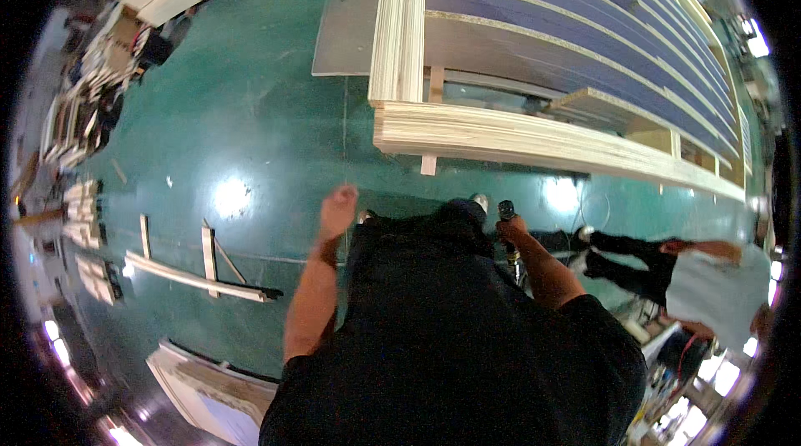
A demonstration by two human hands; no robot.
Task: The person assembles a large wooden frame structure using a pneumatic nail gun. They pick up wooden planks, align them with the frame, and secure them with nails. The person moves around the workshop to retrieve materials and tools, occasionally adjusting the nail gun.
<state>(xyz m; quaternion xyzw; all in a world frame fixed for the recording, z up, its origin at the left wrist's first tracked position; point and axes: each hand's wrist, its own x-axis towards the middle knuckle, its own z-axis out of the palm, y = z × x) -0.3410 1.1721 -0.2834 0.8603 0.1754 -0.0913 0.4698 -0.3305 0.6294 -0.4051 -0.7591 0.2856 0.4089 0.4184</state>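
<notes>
Near right: black hand tool (506, 211) ×1, clamped in right hand (512, 227) | near centre: left hand (338, 209), apart, blurred, finger pose unclear | far right: layered pale-wood frame (542, 135) ×1 | left: straight wood strips (183, 277) ×4, glossy green floor (209, 120)

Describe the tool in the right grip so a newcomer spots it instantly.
Start at the big pale-edged wooden frame at upper right, then drop to the black shirt below it. Follow the bare forearm on the shirt's right up to the right grip. The tool there is held, with a dark end, unlike the pale shoe just left of it.
</notes>
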